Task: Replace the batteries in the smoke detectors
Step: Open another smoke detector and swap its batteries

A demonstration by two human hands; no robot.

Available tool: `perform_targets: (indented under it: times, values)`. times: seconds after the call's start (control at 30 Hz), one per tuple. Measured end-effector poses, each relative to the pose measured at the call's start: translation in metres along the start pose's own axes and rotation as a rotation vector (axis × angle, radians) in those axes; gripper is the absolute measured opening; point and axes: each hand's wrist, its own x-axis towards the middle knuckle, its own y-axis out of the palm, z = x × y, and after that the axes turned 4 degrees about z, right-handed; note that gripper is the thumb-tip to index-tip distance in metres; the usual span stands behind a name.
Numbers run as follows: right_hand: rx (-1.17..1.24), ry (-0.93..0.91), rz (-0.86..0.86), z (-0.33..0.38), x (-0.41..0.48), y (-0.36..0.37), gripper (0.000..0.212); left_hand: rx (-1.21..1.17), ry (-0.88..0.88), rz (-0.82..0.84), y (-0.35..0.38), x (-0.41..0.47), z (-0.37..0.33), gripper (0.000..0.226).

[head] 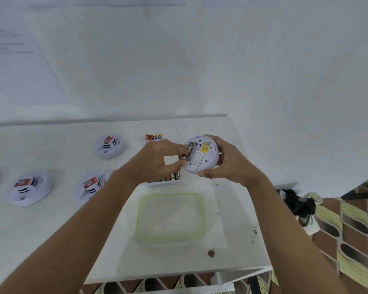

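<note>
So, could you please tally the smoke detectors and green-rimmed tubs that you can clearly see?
Smoke detectors: 4, three on the table, one held in the right hand
Green-rimmed tub: 1
Total: 5

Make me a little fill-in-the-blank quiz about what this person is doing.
The right hand grips a smoke detector whose label is ____.
The left hand pinches a ____ at its open compartment.
The clear container on the table has a ____ rim.
Missing: yellow, battery, green.
</note>
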Motion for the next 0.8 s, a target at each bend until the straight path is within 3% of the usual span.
perform_targets:
  times: [0.23, 0.37, 0.43, 0.5, 0.67, 0.8]
  values:
    - [-0.041, 0.005, -0.034, 0.002, 0.000, 0.004, 0.087, -0.302, -0.323, -0.021, 0.000, 0.005, -0.001, 0.026]
    - [-0.067, 0.014, -0.110, 0.000, -0.002, 0.001, 0.087, -0.460, -0.488, -0.216, 0.004, 0.011, 0.000, 0.021]
    - [-0.070, 0.015, -0.155, -0.004, -0.006, -0.004, 0.087, -0.370, -0.552, -0.254, 0.008, 0.014, 0.001, 0.020]
    - [-0.062, 0.021, -0.185, -0.007, -0.010, -0.009, 0.087, -0.257, -0.560, -0.189, 0.015, 0.016, 0.004, 0.018]
    - [-0.053, 0.038, -0.223, -0.012, -0.016, -0.014, 0.085, -0.115, -0.498, 0.155, 0.034, 0.019, 0.010, 0.013]
    - [-0.055, 0.038, -0.232, -0.013, -0.015, -0.013, 0.085, -0.052, -0.490, 0.282, 0.040, 0.025, 0.016, 0.012]
